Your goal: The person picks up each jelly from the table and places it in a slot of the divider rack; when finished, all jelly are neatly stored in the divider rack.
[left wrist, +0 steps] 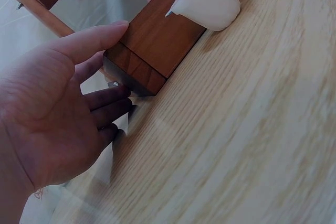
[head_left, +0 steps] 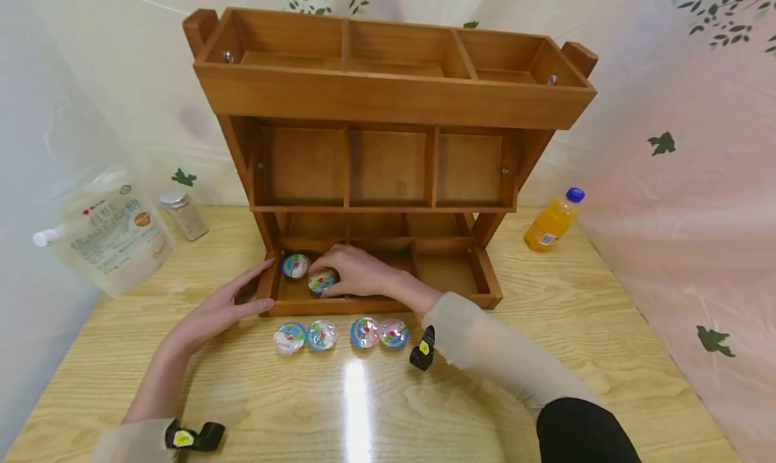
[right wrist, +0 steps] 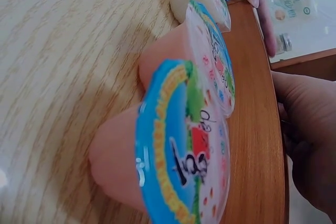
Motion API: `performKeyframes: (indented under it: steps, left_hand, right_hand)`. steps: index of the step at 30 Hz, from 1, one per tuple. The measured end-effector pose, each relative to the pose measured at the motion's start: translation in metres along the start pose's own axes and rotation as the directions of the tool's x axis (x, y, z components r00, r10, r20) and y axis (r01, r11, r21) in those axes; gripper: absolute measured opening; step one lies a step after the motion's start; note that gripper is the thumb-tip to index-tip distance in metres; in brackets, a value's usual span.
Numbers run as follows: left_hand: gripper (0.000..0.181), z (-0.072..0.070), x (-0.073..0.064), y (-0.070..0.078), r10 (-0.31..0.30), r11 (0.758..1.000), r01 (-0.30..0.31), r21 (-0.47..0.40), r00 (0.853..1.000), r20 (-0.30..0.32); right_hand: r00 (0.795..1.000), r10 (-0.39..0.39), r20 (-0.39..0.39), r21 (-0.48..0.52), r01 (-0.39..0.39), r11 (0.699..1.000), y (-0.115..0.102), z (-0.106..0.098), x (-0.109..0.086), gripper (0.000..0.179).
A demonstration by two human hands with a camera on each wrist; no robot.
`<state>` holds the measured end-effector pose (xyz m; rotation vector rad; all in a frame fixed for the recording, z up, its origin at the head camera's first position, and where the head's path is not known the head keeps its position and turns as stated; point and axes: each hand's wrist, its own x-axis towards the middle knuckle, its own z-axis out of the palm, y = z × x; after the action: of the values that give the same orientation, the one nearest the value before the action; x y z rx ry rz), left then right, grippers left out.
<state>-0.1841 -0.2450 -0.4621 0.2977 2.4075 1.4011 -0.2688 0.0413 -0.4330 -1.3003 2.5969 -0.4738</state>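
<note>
In the bottom left compartment of a brown wooden rack [head_left: 388, 99], my right hand [head_left: 358, 271] holds a jelly cup [head_left: 322, 281] with a printed foil lid between thumb and fingers. Another jelly cup [head_left: 296, 266] sits to its left in that compartment. My left hand [head_left: 221, 311] rests against the left end of the bottom tray [left wrist: 157, 35], its thumb and fingertips touching the corner and its fingers mostly straight. The right wrist view hides the held cup behind the tray's front wall and the hand.
Two white jelly cups [head_left: 305, 336] and two pink jelly cups [right wrist: 126, 156] stand in a row before the rack. A pouch [head_left: 115, 230] and a lidded jar [head_left: 184, 213] are at the left. An orange drink bottle [head_left: 553, 220] stands at the right.
</note>
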Motion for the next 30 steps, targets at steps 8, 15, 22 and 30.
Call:
performKeyframes:
  steps: [8,15,22,30]
  left_hand:
    - [0.078,-0.001,0.0,0.0,-0.001,1.0,0.001,0.003,1.0,0.002]
    - [0.078,-0.002,0.001,0.002,0.0,1.0,0.0,0.006,1.0,0.002]
    - [0.077,-0.002,0.001,0.0,0.01,1.0,-0.01,0.007,1.0,-0.004]
    - [0.076,0.0,0.001,-0.002,0.018,1.0,-0.018,0.0,1.0,-0.005]
  right_hand:
    - [1.0,-0.002,0.011,-0.013,0.002,1.0,0.0,-0.001,0.0,0.047]
    - [1.0,0.013,0.022,-0.02,-0.013,1.0,-0.001,-0.002,0.0,0.049]
    - [1.0,0.0,-0.005,0.023,0.001,1.0,-0.002,-0.005,-0.006,0.051]
    - [0.986,-0.012,-0.166,0.216,0.048,0.975,0.0,-0.004,-0.028,0.044]
